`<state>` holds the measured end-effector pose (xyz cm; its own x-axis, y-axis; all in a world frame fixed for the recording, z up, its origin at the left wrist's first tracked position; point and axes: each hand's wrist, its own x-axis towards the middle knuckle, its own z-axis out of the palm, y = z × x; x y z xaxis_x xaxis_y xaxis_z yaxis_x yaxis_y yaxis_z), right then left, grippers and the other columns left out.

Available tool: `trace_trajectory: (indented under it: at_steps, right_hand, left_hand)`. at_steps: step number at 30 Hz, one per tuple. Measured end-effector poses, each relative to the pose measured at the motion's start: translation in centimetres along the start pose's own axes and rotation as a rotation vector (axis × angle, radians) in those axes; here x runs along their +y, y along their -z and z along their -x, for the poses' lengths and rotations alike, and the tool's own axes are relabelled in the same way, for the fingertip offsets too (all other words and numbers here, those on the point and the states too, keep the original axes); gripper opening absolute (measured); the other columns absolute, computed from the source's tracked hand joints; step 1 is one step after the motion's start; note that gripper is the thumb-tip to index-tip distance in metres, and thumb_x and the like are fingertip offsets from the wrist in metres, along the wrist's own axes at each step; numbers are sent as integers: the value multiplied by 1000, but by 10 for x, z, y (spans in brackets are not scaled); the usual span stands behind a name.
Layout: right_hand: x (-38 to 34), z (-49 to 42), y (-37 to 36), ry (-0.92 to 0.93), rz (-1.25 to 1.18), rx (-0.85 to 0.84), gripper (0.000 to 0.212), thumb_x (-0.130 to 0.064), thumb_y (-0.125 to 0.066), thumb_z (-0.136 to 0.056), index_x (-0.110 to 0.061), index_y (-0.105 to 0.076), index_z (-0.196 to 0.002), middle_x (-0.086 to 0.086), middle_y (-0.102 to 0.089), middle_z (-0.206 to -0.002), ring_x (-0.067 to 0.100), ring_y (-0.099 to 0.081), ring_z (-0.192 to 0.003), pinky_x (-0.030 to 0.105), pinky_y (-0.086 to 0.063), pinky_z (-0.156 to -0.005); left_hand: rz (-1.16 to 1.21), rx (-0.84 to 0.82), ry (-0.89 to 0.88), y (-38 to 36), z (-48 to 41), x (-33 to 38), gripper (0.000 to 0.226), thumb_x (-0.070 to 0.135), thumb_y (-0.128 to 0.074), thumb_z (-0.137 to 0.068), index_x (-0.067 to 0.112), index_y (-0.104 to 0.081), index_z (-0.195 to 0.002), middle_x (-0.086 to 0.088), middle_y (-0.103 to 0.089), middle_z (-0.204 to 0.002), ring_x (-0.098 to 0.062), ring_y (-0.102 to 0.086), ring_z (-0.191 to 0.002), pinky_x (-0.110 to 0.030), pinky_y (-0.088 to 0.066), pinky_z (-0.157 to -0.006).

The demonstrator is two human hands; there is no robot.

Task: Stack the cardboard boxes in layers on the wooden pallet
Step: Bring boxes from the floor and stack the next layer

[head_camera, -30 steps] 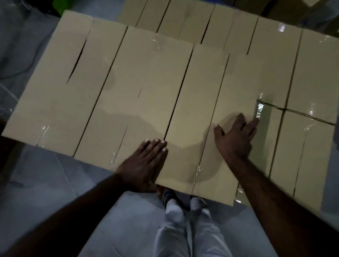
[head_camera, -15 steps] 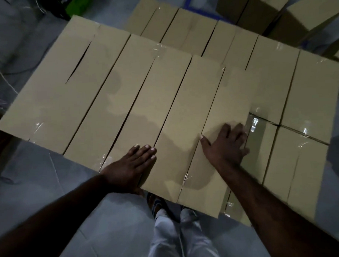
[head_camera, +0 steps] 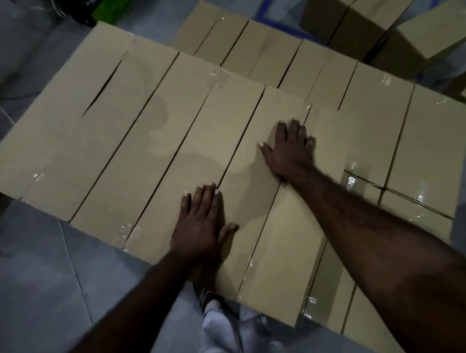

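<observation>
Several long tan cardboard boxes lie side by side in a flat top layer, sealed with clear tape. My left hand (head_camera: 202,225) lies flat with straight fingers on the near end of one box (head_camera: 173,162), at the seam with its neighbour. My right hand (head_camera: 289,150) presses flat on the top of the box (head_camera: 270,227) to the right of it, further in. A lower layer of boxes (head_camera: 402,202) shows to the right and behind. The pallet is hidden under the boxes.
More cardboard boxes (head_camera: 379,20) stand on the floor at the back right. Grey floor (head_camera: 45,288) lies in front and to the left, with my legs and feet (head_camera: 232,327) right at the stack's near edge. A green object (head_camera: 110,9) and cables sit at the far left.
Both hands have slid further in over the box tops, the right hand most. The view has moved closer to the stack.
</observation>
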<state>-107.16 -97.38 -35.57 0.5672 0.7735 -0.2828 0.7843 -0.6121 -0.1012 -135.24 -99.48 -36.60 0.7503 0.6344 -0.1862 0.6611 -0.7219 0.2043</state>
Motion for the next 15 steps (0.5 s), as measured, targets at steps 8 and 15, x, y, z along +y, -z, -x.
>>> trace_trajectory:
  at_steps: [8,15]
  right_hand:
    - [3,-39,17,36,-66,137,78,-61,-43,-95,-12,-28,-154,20,-15,-164,39,-13,-151,59,-11,-120]
    - [17,-115,40,32,-54,21,92,-79,-43,-84,-19,-30,-152,15,-42,-151,36,-38,-139,60,-18,-115]
  left_hand:
    - [17,68,123,-9,-23,19,80,59,-27,-97,3,-31,-153,-16,-20,-163,-30,-13,-152,-55,-13,-121]
    - [23,110,114,-17,-25,17,75,56,-29,-99,5,-30,-154,-15,-20,-163,-29,-13,-152,-54,-14,-120]
